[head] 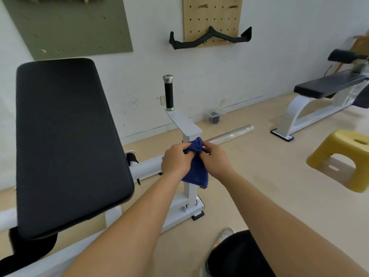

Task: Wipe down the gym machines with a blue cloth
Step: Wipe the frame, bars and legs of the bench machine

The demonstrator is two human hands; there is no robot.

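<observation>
A blue cloth (196, 173) is bunched against the white upright post (190, 193) of a gym machine, just under its angled white arm (182, 121). My left hand (175, 160) grips the cloth's upper left side. My right hand (214, 158) pinches the cloth's rolled top from the right. The lower part of the cloth hangs loose between my wrists. A black handle grip (168, 92) with a chrome cap stands at the far end of the white arm. The machine's large black pad (65, 142) fills the left side.
A chrome bar (231, 134) sticks out behind my hands. A yellow plastic stool (341, 158) stands on the floor at right. A second bench (327, 88) with a white frame is at the far right. Pegboards and a black bar attachment (209, 40) hang on the wall.
</observation>
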